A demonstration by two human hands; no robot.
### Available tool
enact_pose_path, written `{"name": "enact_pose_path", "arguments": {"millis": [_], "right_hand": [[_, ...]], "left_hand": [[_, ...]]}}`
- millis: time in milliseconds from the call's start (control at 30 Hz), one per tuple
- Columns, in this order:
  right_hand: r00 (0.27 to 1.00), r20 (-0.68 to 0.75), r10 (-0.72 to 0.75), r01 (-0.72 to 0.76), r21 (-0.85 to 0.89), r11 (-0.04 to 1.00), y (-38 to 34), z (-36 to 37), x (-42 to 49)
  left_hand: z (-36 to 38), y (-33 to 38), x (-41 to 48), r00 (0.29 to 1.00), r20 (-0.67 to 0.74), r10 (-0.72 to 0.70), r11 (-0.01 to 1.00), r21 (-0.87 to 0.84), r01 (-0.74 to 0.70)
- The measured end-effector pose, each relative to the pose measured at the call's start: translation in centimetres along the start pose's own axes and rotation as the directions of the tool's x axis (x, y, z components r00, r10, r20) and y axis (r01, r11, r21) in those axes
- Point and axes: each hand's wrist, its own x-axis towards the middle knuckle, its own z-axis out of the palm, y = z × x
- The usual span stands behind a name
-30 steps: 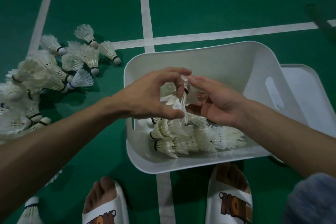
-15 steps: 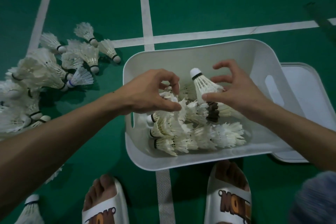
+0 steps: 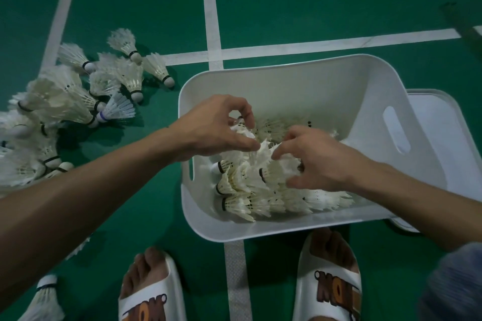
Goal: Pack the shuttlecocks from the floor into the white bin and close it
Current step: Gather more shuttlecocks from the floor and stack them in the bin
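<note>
My right hand (image 3: 323, 161) has lowered its shuttlecock (image 3: 277, 170) into the white bin (image 3: 287, 78), fingers curled round it, cork pointing nine o'clock; left hand (image 3: 214, 128) pinches a second shuttlecock (image 3: 241, 130).

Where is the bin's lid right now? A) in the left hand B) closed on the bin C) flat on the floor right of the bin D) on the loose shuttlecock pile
C: the lid lies flat on the green floor right of the open white bin, while the left hand and right hand grip shuttlecocks inside it.
</note>
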Motion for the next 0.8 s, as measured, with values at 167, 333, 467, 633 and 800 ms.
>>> {"name": "enact_pose_path", "arguments": {"millis": [167,333,467,633,800], "right_hand": [[0.999,0.037,0.015,-0.017,0.061,0.998,-1.1,1.7,1.2],[0.995,0.064,0.07,-0.077,0.115,0.99,-0.5,1.6,1.3],[0.997,0.053,0.061,-0.07,0.191,0.979,-0.5,1.7,1.2],[0.995,-0.065,0.08,-0.067,0.175,0.982,-0.3,-0.1,0.6],[0.939,-0.341,-0.047,0.162,0.319,0.934,-1.1,-1.4,0.0]], "left_hand": [[0.1,0.0,-0.2,0.998,0.049,0.028,1.0,-0.015,-0.027],[0.1,0.2,-0.2,0.996,0.074,0.05,0.999,0.006,-0.051],[0.2,0.3,-0.1,0.992,0.112,0.053,0.997,0.056,-0.06],[0.4,0.6,0.1,0.996,0.087,0.0,1.0,0.015,-0.002],[0.7,1.3,0.6,0.996,0.082,-0.034,0.992,-0.115,0.043]]}}
